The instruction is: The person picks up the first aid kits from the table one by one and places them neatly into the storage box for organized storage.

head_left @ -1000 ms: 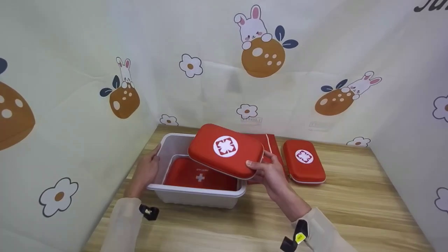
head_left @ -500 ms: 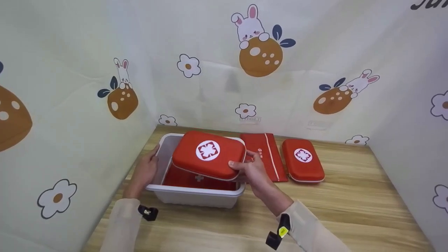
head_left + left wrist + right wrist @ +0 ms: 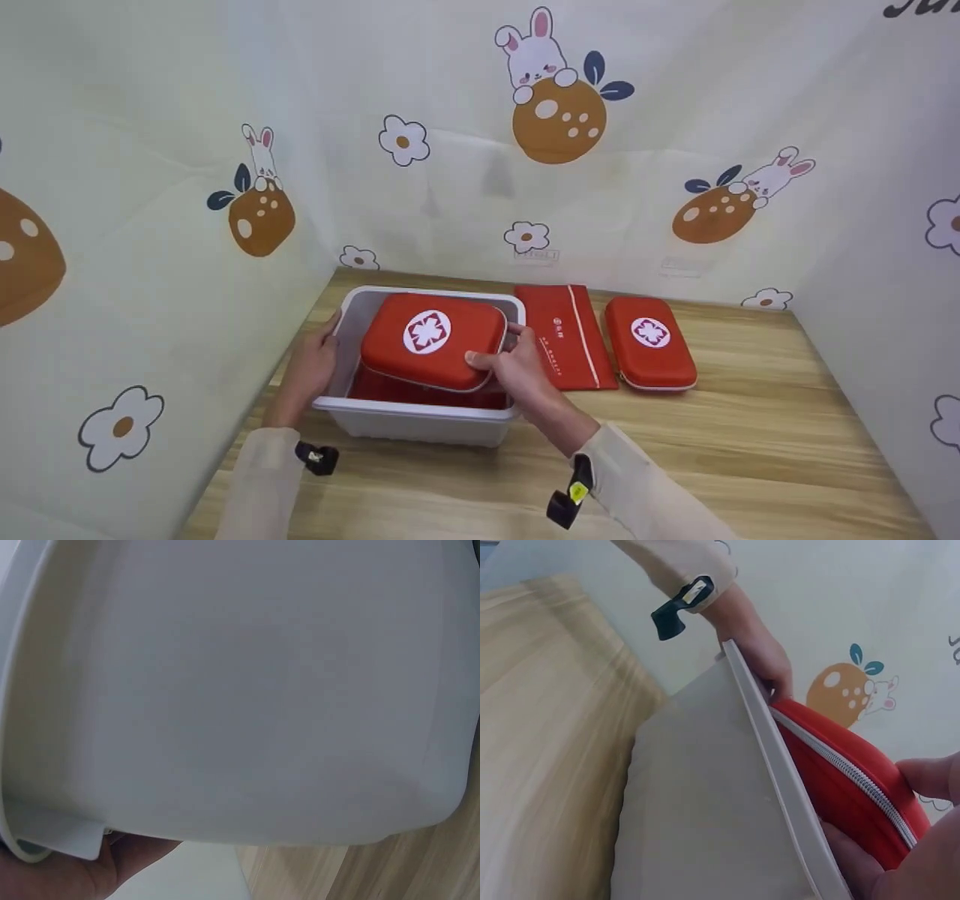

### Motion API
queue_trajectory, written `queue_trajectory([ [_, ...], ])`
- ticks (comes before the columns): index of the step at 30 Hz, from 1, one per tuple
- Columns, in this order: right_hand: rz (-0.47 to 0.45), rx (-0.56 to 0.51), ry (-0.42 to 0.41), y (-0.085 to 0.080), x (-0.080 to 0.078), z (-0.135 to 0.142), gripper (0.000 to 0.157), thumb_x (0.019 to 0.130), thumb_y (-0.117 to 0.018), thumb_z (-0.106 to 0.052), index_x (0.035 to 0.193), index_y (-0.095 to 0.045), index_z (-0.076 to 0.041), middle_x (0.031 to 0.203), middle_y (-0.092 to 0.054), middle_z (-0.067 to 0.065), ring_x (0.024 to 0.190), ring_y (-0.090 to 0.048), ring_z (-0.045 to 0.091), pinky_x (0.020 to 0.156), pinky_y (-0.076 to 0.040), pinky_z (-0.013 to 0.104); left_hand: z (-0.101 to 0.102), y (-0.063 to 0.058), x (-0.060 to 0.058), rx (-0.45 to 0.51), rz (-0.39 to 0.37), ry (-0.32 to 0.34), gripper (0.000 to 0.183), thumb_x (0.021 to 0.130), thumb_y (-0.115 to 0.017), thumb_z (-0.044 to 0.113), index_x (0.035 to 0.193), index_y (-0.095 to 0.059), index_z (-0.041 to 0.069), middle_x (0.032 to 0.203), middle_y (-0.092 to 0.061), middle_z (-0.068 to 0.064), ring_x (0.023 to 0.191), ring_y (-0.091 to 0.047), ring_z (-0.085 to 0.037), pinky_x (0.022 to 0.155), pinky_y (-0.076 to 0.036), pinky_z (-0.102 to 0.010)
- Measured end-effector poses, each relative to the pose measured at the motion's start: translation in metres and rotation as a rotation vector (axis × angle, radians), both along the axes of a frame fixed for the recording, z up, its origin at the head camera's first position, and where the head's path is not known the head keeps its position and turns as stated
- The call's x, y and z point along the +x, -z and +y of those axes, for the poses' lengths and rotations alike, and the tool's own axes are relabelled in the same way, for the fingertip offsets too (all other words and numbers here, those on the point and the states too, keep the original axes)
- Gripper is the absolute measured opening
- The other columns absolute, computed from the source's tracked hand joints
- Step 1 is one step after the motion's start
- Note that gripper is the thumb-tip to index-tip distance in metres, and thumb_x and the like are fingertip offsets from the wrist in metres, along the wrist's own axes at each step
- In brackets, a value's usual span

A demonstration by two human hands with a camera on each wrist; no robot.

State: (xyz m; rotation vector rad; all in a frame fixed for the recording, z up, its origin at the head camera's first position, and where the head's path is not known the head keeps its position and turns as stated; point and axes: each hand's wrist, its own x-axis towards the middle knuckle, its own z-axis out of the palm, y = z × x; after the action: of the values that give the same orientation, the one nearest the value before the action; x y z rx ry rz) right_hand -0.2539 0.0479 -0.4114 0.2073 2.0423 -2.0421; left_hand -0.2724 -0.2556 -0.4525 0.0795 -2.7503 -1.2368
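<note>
A red zippered first aid case [image 3: 450, 352] with a white round emblem is in my right hand [image 3: 517, 371], thumb on top and fingers at its right end. It lies tilted within the mouth of a white plastic bin [image 3: 420, 426]. Under it, a strip of another red item [image 3: 375, 386] shows inside the bin. My left hand [image 3: 311, 367] grips the bin's left rim; in the left wrist view the bin's wall [image 3: 255, 690] hides most of that hand. The case's silver zipper [image 3: 855, 776] shows in the right wrist view.
Right of the bin, a flat red pouch [image 3: 562, 337] with white print lies on the wooden table [image 3: 765, 420]. A second red case [image 3: 651, 345] with the same emblem lies beside it. Patterned fabric walls [image 3: 465, 187] enclose the back and sides.
My right hand has carried the red case left and down into the bin's mouth, covering most of the red item inside. The flat pouch is now uncovered. My left hand stays on the rim.
</note>
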Motion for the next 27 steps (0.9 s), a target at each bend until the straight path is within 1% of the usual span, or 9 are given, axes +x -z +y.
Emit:
queue_trajectory([
  [2, 0.016, 0.015, -0.004, 0.001, 0.000, -0.004, 0.080, 0.084, -0.075, -0.005, 0.146, -0.025, -0.004, 0.135, -0.053, 0.023, 0.107, -0.070, 0.030, 0.088, -0.062, 0.041, 0.000, 0.001, 0.000, 0.003, 0.012, -0.002, 0.050, 0.104, -0.031, 0.008, 0.153, -0.036, 0.004, 0.153, -0.039, -0.025, 0.144, -0.039, -0.041, 0.121, -0.032, -0.054],
  [6, 0.018, 0.121, -0.012, 0.000, -0.001, -0.009, 0.081, 0.082, -0.078, -0.009, 0.145, -0.029, -0.005, 0.133, -0.055, 0.020, 0.112, -0.066, 0.029, 0.095, -0.058, 0.039, -0.001, 0.001, 0.001, 0.003, -0.001, 0.002, 0.050, 0.104, -0.031, 0.008, 0.154, -0.034, 0.004, 0.155, -0.037, -0.024, 0.145, -0.037, -0.040, 0.121, -0.030, -0.054],
  [9, 0.012, 0.125, -0.030, 0.001, -0.001, -0.013, 0.080, 0.082, -0.078, -0.009, 0.145, -0.030, -0.004, 0.131, -0.056, 0.020, 0.110, -0.067, 0.029, 0.092, -0.059, 0.040, 0.000, 0.000, 0.001, 0.001, -0.015, 0.008, 0.050, 0.104, -0.030, 0.009, 0.154, -0.033, 0.004, 0.156, -0.036, -0.024, 0.146, -0.036, -0.040, 0.121, -0.029, -0.054],
  [12, 0.021, 0.071, -0.044, 0.006, -0.001, -0.016, 0.077, 0.082, -0.076, -0.005, 0.144, -0.029, -0.002, 0.129, -0.056, 0.022, 0.105, -0.070, 0.029, 0.086, -0.062, 0.039, 0.000, -0.002, 0.001, 0.001, -0.023, 0.015, 0.051, 0.104, -0.029, 0.011, 0.155, -0.032, 0.004, 0.157, -0.035, -0.023, 0.147, -0.035, -0.039, 0.122, -0.029, -0.054],
  [14, 0.032, 0.068, -0.047, 0.009, 0.000, -0.018, 0.077, 0.082, -0.076, -0.004, 0.143, -0.030, -0.001, 0.129, -0.057, 0.023, 0.105, -0.070, 0.029, 0.085, -0.062, 0.039, 0.000, -0.002, 0.000, -0.002, -0.024, 0.016, 0.051, 0.105, -0.029, 0.011, 0.155, -0.032, 0.005, 0.157, -0.035, -0.023, 0.147, -0.035, -0.039, 0.122, -0.029, -0.054],
  [18, 0.047, 0.157, -0.060, 0.011, 0.000, -0.021, 0.076, 0.082, -0.077, -0.007, 0.143, -0.031, -0.002, 0.130, -0.057, 0.020, 0.110, -0.066, 0.027, 0.091, -0.060, 0.038, 0.000, -0.002, 0.000, -0.008, -0.022, 0.006, 0.050, 0.105, -0.029, 0.012, 0.155, -0.032, 0.005, 0.157, -0.035, -0.023, 0.147, -0.034, -0.040, 0.122, -0.029, -0.054],
  [23, 0.031, 0.248, -0.102, 0.009, -0.001, -0.020, 0.077, 0.085, -0.076, -0.008, 0.146, -0.029, -0.002, 0.132, -0.056, 0.019, 0.116, -0.063, 0.029, 0.097, -0.057, 0.042, 0.000, -0.002, 0.001, 0.002, -0.053, 0.013, 0.051, 0.106, -0.028, 0.013, 0.156, -0.028, 0.007, 0.159, -0.031, -0.022, 0.150, -0.029, -0.040, 0.123, -0.026, -0.054],
  [27, 0.045, 0.278, -0.108, 0.011, -0.001, -0.019, 0.075, 0.087, -0.071, -0.004, 0.148, -0.027, 0.002, 0.131, -0.056, 0.022, 0.116, -0.062, 0.031, 0.100, -0.054, 0.042, 0.001, -0.002, 0.002, 0.001, -0.048, 0.013, 0.051, 0.105, -0.029, 0.012, 0.156, -0.029, 0.006, 0.159, -0.032, -0.023, 0.150, -0.029, -0.040, 0.123, -0.025, -0.054],
])
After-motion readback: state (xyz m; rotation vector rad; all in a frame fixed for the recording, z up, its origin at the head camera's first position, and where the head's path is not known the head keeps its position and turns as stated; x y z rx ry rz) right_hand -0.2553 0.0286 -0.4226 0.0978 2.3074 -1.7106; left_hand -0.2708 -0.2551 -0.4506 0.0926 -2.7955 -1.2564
